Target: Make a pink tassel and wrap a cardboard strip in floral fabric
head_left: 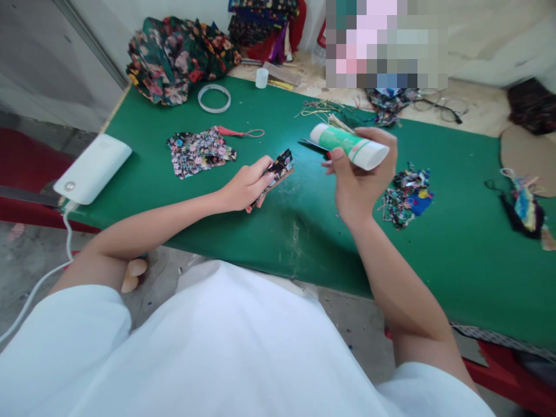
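Observation:
My left hand (252, 184) pinches a small folded piece of dark floral fabric (282, 165) with a brown edge, held above the green tabletop. My right hand (362, 179) is closed around a green and white glue stick (347, 143), tilted, its white end pointing right. Dark scissors (313, 146) show partly behind the stick, near my right fingertips; whether they are held is unclear. On the table to the left lies flat floral fabric (197, 152), with a red tassel cord (238, 132) at its top edge.
A white power bank (93, 169) with a cable sits at the left edge. Bundled floral cloth (169, 61), a tape ring (214, 99) and a white cap (261, 78) are at the back. Fabric scraps (406, 197) lie right of my right hand, tassels (525, 205) farther right.

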`<move>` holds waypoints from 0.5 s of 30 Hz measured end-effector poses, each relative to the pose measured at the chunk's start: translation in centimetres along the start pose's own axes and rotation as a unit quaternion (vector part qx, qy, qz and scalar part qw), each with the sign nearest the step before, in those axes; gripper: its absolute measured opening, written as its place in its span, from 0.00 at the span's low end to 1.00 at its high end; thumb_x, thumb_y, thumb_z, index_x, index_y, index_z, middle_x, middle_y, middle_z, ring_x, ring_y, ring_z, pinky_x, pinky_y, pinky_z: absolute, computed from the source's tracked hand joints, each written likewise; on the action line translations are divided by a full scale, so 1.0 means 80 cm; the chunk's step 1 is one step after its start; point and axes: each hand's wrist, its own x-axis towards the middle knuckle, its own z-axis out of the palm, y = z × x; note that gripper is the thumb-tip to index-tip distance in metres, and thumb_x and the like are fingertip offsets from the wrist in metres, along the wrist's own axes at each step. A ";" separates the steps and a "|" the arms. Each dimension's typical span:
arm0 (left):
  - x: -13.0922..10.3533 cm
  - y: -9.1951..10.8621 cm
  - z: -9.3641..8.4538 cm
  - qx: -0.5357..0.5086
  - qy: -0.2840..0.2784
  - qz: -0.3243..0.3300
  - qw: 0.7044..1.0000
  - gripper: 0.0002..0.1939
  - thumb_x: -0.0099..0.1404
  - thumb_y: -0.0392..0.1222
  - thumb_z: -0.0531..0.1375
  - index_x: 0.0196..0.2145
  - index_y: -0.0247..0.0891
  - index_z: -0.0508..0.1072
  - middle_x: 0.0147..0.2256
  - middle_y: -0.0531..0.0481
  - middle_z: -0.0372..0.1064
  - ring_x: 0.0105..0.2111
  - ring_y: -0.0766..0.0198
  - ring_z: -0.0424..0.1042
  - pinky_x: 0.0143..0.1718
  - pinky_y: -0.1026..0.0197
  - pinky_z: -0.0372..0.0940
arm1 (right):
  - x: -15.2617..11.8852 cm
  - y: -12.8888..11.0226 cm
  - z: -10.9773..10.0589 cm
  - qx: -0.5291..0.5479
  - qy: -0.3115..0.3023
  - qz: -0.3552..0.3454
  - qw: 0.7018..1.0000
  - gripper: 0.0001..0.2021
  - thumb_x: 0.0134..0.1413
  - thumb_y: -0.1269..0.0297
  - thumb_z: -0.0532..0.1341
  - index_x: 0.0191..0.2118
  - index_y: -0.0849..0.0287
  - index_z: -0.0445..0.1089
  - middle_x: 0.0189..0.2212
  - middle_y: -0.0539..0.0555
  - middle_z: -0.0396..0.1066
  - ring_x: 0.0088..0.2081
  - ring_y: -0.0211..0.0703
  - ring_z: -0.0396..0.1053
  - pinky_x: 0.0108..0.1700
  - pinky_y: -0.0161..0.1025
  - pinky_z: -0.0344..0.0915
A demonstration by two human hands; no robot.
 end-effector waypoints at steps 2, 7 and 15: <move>0.001 -0.001 0.001 -0.014 0.002 -0.002 1.000 0.18 0.72 0.59 0.49 0.37 0.42 0.55 0.15 0.59 0.65 0.08 0.68 0.61 0.10 0.68 0.53 | 0.003 0.001 0.004 0.137 -0.003 0.069 0.988 0.19 0.60 0.52 0.63 0.52 0.46 0.58 0.44 0.50 0.73 0.35 0.39 0.78 0.37 0.41 0.77; 0.004 -0.008 0.001 -0.064 0.000 -0.013 0.998 0.18 0.71 0.60 0.51 0.38 0.43 0.55 0.16 0.59 0.64 0.08 0.69 0.59 0.10 0.68 0.54 | 0.007 0.004 0.004 0.202 -0.094 0.210 0.952 0.12 0.66 0.58 0.53 0.52 0.46 0.52 0.44 0.52 0.77 0.44 0.39 0.78 0.44 0.42 0.76; 0.007 -0.007 0.005 -0.134 0.009 -0.052 0.990 0.17 0.71 0.58 0.51 0.37 0.42 0.55 0.18 0.58 0.63 0.10 0.70 0.62 0.11 0.69 0.52 | 0.035 0.069 -0.014 0.149 0.067 0.178 0.970 0.13 0.61 0.65 0.57 0.40 0.48 0.47 0.39 0.53 0.75 0.41 0.40 0.77 0.41 0.39 0.75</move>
